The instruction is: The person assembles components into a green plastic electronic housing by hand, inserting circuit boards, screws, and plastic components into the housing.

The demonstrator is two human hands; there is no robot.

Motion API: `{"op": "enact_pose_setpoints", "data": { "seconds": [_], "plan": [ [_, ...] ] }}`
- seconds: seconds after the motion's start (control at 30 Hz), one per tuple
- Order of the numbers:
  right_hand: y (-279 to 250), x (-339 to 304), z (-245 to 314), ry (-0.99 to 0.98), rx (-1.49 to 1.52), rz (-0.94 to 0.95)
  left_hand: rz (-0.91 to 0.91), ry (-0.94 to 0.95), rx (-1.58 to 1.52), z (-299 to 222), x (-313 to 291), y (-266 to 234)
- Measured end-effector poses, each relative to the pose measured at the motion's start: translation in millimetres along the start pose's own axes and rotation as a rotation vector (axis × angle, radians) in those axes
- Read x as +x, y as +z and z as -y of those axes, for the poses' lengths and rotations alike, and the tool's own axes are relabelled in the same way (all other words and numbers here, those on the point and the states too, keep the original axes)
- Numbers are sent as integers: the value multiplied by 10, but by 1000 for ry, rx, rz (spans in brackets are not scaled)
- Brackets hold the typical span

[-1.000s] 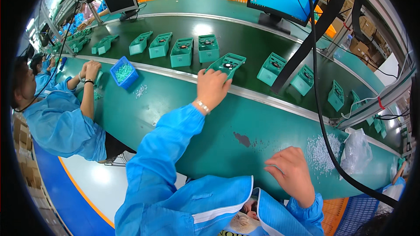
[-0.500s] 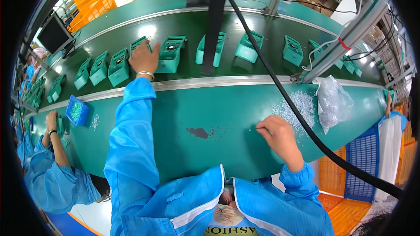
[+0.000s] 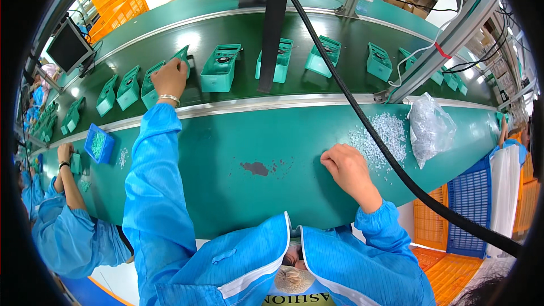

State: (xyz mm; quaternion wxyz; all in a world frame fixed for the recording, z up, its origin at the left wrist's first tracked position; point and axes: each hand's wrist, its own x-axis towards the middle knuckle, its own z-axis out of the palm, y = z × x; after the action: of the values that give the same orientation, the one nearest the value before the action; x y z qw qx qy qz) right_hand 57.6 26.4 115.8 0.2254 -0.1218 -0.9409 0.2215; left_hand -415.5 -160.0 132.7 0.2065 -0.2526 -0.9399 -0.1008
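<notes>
Green tray (image 3: 182, 56) sits under left hand (image 3: 169, 77).

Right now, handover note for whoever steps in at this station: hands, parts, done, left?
Left hand: stretched out to the belt, gripping a tilted green plastic tray.
Right hand: closed, knuckles down on the green bench, beside the scatter of small clear plastic pieces.
Clear bag lies right of the scatter.
Other green trays stand in a row on the belt.
Done or left: cannot tell.

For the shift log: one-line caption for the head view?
Left hand grips a green tray on the belt; right hand rests beside scattered clear pellets.
</notes>
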Motion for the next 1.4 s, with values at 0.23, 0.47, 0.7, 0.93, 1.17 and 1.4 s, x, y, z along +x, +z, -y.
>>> {"op": "enact_pose_setpoints", "data": {
  "seconds": [0.23, 0.47, 0.7, 0.93, 1.17, 1.4],
  "plan": [
    [-66, -41, -21, 16, 17, -18, -389, 318, -394, 0, -820, -854],
    [4, -51, -10, -101, -130, -34, -41, 655, -463, -204, -2433, -1548],
    [-44, 22, 152, -112, -184, -35, 126, 820, -547, -321, -3174, -1542],
    [272, 357, 666, -50, 301, 82, 207, 902, -654, -327, -3249, -1509],
    [630, 444, 917, -70, 330, 152, 228, 912, -685, -344, -3277, -1497],
    [641, 396, 943, -60, 289, 116, 224, 920, -690, -346, -3283, -1477]
  ]
}}
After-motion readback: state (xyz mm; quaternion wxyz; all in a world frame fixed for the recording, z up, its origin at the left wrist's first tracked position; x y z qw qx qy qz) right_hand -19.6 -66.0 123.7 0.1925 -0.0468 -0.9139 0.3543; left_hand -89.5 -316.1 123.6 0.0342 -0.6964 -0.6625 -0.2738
